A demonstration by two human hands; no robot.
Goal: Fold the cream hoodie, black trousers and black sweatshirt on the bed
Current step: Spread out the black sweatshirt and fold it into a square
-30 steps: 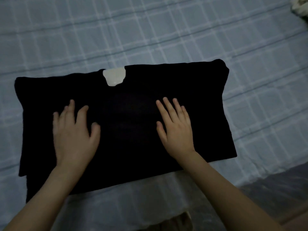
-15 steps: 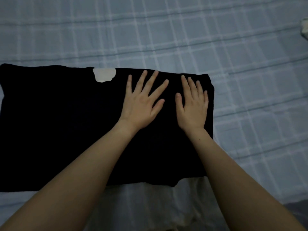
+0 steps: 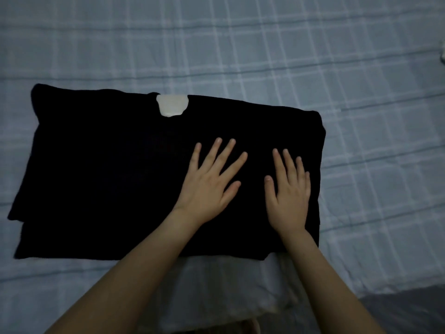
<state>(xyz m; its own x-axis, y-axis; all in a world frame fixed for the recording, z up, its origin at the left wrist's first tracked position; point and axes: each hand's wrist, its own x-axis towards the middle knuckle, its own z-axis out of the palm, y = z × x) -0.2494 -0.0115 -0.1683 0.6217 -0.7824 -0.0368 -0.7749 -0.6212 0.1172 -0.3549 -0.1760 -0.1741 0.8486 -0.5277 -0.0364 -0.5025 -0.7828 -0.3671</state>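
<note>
A black garment (image 3: 101,174), likely the black sweatshirt, lies flat on the bed as a wide rectangle. A whitish label (image 3: 172,105) shows at its far edge. My left hand (image 3: 209,184) lies flat on its right half, fingers spread. My right hand (image 3: 289,191) rests flat beside it, near the garment's right edge, fingers straight. Neither hand grips the cloth. The cream hoodie and black trousers cannot be made out here.
The bed is covered by a pale blue checked sheet (image 3: 289,56). A bit of pale cloth (image 3: 442,56) shows at the right frame edge. A white cloth (image 3: 228,285) lies below the garment, and the bed's near edge (image 3: 397,292) runs at lower right.
One second ago my hands were spread apart over the garment's left and middle. Both have since moved to its right half; in the last half second they slid slightly nearer me.
</note>
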